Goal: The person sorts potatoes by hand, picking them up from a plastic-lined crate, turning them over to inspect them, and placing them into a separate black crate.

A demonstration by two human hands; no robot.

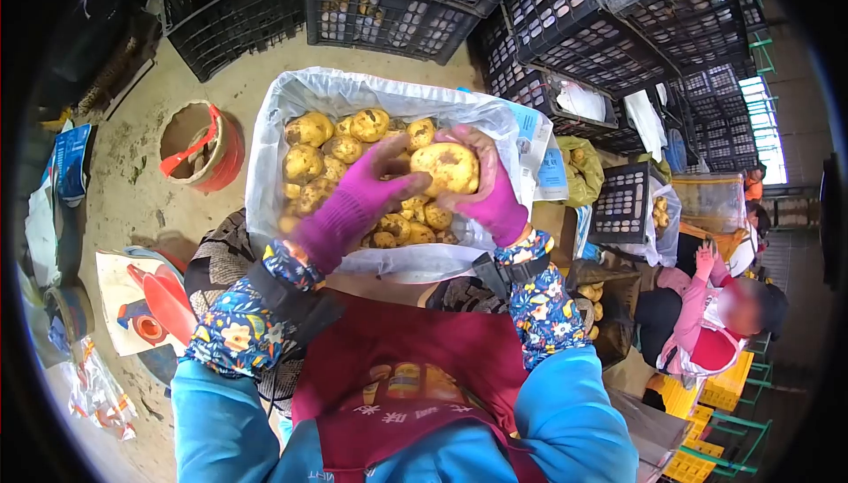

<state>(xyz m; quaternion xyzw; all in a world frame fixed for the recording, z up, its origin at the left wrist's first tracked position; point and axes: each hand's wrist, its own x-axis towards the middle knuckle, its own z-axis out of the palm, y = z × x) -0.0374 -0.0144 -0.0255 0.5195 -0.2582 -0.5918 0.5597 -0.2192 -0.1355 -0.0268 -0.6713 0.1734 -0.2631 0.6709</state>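
A large yellow potato (444,169) with brown dirt patches is held above a plastic-lined crate (318,83). My right hand (496,200), in a purple glove with bare-looking fingertips, wraps round its right side. My left hand (367,192), gloved alike, is at the potato's left edge. Its thumb and fingers are apart, curved toward the potato, and the thumb tip seems to touch it. Beneath both hands, several soil-marked potatoes (303,163) lie inside the crate's clear lining.
On the floor to the left stands a red bucket (225,161), with a red plastic stool (159,298) nearer me. Black crates (389,19) are stacked at the back and right. At the right sits another person (698,315) in pink, near yellow crates (729,381).
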